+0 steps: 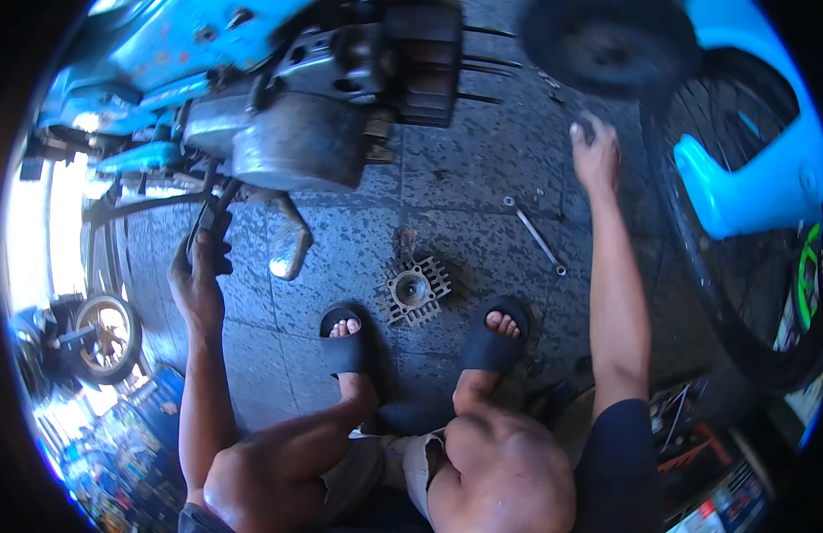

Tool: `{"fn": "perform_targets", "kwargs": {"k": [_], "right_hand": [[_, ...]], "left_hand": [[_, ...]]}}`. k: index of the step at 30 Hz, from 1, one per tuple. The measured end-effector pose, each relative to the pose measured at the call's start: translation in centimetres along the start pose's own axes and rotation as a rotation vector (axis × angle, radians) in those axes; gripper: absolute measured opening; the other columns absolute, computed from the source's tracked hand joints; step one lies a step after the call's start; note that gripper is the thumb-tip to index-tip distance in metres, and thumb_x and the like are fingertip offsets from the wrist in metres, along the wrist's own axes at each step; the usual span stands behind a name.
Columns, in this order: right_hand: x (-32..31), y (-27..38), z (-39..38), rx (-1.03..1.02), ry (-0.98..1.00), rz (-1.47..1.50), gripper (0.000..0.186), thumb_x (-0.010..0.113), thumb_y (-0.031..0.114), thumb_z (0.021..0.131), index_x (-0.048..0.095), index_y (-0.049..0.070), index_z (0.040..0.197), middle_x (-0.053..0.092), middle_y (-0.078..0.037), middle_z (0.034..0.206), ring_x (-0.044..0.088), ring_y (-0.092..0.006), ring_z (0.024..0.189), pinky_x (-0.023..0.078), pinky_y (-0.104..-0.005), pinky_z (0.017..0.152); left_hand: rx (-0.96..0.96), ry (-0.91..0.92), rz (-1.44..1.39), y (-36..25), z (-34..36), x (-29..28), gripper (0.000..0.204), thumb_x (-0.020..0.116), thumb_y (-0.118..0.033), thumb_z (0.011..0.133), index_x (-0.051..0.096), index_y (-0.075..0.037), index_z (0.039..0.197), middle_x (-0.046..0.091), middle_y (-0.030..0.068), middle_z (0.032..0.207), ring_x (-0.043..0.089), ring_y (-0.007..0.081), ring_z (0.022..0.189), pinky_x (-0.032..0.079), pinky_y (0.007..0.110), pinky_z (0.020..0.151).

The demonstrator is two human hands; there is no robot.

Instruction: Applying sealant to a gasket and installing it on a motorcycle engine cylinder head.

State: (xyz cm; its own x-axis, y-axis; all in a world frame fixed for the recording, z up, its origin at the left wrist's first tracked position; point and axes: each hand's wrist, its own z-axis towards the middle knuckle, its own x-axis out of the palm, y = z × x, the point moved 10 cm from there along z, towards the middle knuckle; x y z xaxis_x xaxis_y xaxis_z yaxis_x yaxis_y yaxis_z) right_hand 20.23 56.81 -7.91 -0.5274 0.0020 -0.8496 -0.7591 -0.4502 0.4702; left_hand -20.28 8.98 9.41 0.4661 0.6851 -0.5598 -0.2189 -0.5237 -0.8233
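My left hand [201,262] grips a dark bar-like piece [213,213] beneath a motorcycle engine [296,142], whose cylinder studs stick out to the right. My right hand [596,151] is out over the floor below a black wheel [611,49], its fingers curled; what they hold, if anything, is too small to make out. A finned metal cylinder head [416,291] lies on the floor between my sandalled feet. A double-ended wrench [536,235] lies to its right, and a bent chrome lever [289,253] is below the engine.
The blue motorcycle frame [154,44] fills the upper left. At the right are blue body panels [753,200] and a spoked wheel [660,204]. Another wheel [110,338] stands at the left, above clutter [118,444]. Tools [696,444] lie at the lower right on the tiled floor [332,231].
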Motion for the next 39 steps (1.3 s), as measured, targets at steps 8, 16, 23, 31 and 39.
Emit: {"fn": "perform_targets", "kwargs": {"k": [8, 16, 23, 31, 39], "right_hand": [[12.9, -4.0, 15.1, -0.075, 0.190, -0.439, 0.050, 0.055, 0.045, 0.100, 0.069, 0.009, 0.133, 0.066, -0.029, 0.128, 0.062, -0.0434, 0.124, 0.048, -0.0495, 0.104], [1.7, 3.5, -6.7, 0.012, 0.235, 0.443, 0.024, 0.060, 0.017, 0.097, 0.065, -0.005, 0.105, 0.068, -0.028, 0.089, 0.070, -0.0416, 0.087, 0.052, -0.0472, 0.078], [-2.0, 11.2, -23.6, -0.045, 0.314, 0.203, 0.015, 0.068, 0.004, 0.086, 0.074, 0.005, 0.100, 0.073, -0.015, 0.105, 0.065, -0.0337, 0.113, 0.050, -0.0448, 0.096], [-4.5, 11.7, -26.9, 0.489, 0.363, 0.438, 0.029, 0.072, 0.027, 0.096, 0.072, -0.002, 0.103, 0.071, -0.015, 0.075, 0.070, -0.0278, 0.058, 0.053, -0.0394, 0.059], [-2.7, 11.4, -29.0, 0.494, 0.235, 0.639, 0.021, 0.067, 0.021, 0.098, 0.070, 0.000, 0.097, 0.074, -0.016, 0.086, 0.072, -0.0280, 0.080, 0.055, -0.0400, 0.074]], "left_hand": [[-0.052, -0.035, 0.072, 0.8, -0.2, -1.0, 0.043, 0.064, -0.037, 0.103, 0.069, 0.004, 0.114, 0.071, 0.0054, 0.083, 0.059, 0.0084, 0.068, 0.047, 0.026, 0.062], [-0.055, -0.084, 0.017, 1.2, -0.2, -0.9, 0.040, 0.071, -0.036, 0.100, 0.070, 0.004, 0.106, 0.070, 0.0034, 0.080, 0.059, 0.0081, 0.069, 0.047, 0.027, 0.062], [-0.028, -0.093, 0.045, 0.7, -0.1, -1.2, 0.044, 0.071, -0.037, 0.097, 0.071, 0.006, 0.106, 0.070, 0.0079, 0.076, 0.061, 0.0134, 0.068, 0.049, 0.032, 0.063], [0.022, -0.022, 0.117, -0.1, 0.2, -1.1, 0.050, 0.067, -0.045, 0.099, 0.072, 0.005, 0.099, 0.070, 0.0088, 0.071, 0.061, 0.0143, 0.061, 0.047, 0.034, 0.060], [-0.024, 0.059, 0.286, 0.2, 0.6, -1.5, 0.068, 0.058, -0.062, 0.099, 0.071, 0.005, 0.093, 0.065, 0.0083, 0.066, 0.058, 0.0133, 0.061, 0.042, 0.032, 0.056]]}}
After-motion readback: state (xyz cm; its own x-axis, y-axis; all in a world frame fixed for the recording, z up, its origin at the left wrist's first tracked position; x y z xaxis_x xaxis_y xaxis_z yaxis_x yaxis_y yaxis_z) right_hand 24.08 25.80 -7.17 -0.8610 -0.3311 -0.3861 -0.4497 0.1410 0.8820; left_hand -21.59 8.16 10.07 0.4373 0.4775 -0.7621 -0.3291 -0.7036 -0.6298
